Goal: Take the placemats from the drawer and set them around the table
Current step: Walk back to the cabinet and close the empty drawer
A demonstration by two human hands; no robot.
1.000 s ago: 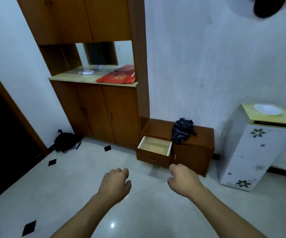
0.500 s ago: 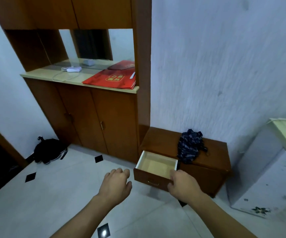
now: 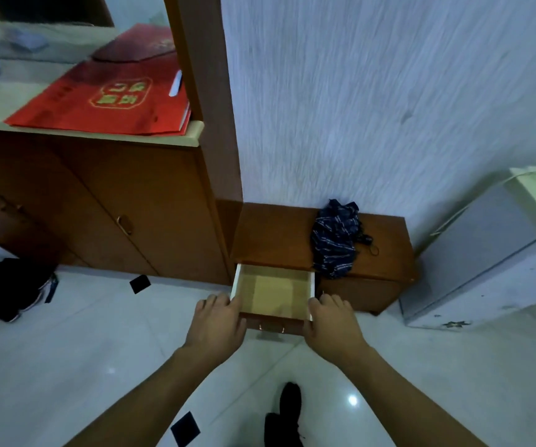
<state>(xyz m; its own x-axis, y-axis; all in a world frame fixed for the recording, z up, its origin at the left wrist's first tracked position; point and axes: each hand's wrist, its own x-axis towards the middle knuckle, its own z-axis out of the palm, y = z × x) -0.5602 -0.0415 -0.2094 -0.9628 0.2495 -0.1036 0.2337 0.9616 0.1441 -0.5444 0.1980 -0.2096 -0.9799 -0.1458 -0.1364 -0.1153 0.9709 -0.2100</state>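
Note:
The drawer (image 3: 273, 323) of a low brown cabinet (image 3: 276, 233) stands pulled out just above the floor. Its pale wooden inside shows no placemats. My left hand (image 3: 216, 324) has its fingers curled over the drawer's front left corner. At the front right corner, my right hand (image 3: 332, 324) grips the same way. No table is in view.
A dark blue striped bundle (image 3: 336, 240) lies on the low cabinet's top. A tall brown cupboard (image 3: 115, 214) stands to the left, with a red folder (image 3: 108, 98) on its counter. A white flowered cabinet (image 3: 486, 262) is on the right, a black bag (image 3: 9, 288) on the floor at left.
I have come close to the cabinet and now look down on it. Both hands have moved forward from mid-air onto the drawer's front corners.

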